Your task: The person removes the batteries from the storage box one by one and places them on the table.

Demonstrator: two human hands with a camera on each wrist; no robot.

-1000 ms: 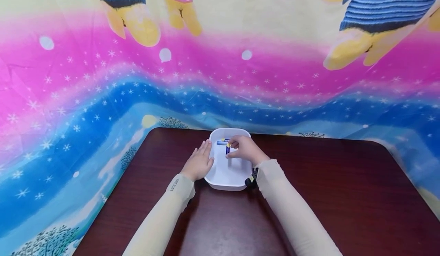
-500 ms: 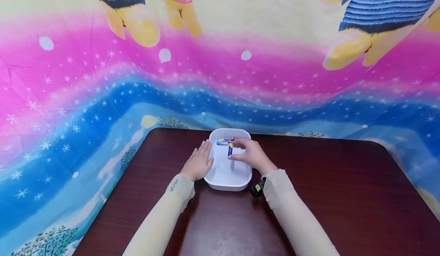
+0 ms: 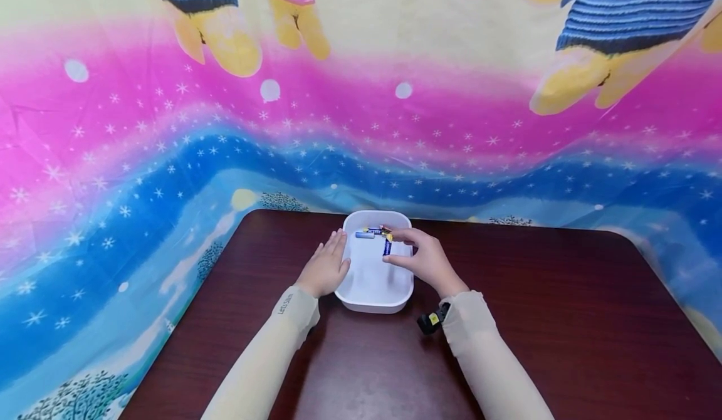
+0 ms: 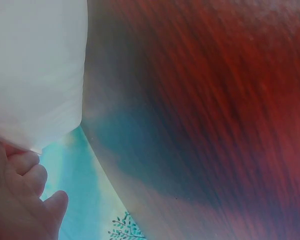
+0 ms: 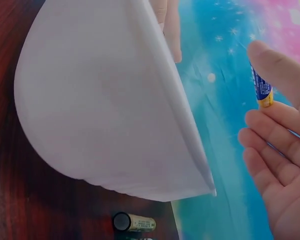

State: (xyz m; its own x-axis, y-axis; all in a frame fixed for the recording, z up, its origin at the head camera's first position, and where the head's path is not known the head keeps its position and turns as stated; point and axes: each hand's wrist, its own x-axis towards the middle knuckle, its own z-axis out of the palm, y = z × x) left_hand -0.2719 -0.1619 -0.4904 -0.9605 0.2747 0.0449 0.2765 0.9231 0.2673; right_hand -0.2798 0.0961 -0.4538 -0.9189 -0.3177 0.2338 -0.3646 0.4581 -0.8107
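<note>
My right hand pinches a dark blue battery with a yellow end between thumb and fingers, above the right half of a white tray. The right wrist view shows this battery between the thumb and a fingertip. Inside the tray's far part lie a light blue battery and a blue-and-yellow battery. A reddish end shows beside them, partly behind my fingers. Along the tray's left rim rests my left hand, its fingers fairly straight and touching the edge.
A dark brown table carries the tray near its far edge. On the table by the tray, a black-ended battery lies in the right wrist view. Behind hangs a patterned cloth. A black wrist camera sits under my right wrist.
My right hand has drawn to the right and slightly nearer with the pinched battery, uncovering more of the batteries in the tray. The left hand and the tray have stayed put.
</note>
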